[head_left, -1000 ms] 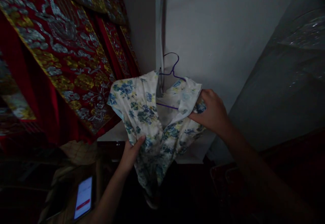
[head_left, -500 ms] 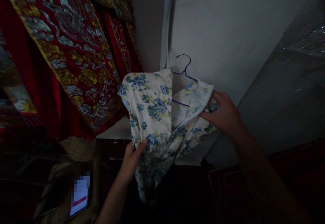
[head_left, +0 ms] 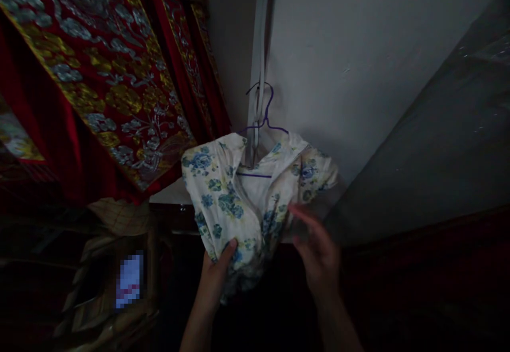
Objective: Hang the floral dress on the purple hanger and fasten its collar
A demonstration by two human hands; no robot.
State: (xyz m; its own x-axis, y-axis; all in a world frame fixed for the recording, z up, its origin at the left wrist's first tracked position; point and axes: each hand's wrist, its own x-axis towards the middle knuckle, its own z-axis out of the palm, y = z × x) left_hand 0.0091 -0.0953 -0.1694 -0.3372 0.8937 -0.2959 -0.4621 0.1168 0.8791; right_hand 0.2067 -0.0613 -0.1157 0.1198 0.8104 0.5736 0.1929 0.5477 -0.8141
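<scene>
Red cloth: embroidered red cloth on the far left, its lower corner near the top's shoulder.
Lit screen: one pixelated screen inside the right edge of a wooden stand, well apart from my hands.
Left hand: my left hand is pinching, thumb on the front, fingers tucked behind the fabric.
Floral top: the floral top sits mid-view on a purple hanger, lower bar showing through the neckline. Can't tell if the hook's caught on anything.
Right hand: my right hand has loosely spread fingers gripping nothing, blurry beside the front; can't tell if the fingertip touches.
Could go wrong: imo, a hard left-side tug could tilt the hanger, and the wide neckline might let a shoulder slide off. Hook could drop too if it's loose.
Count: one top, one hanger, one screen, one stand, two hands; cloth layers overlap too much to count.
</scene>
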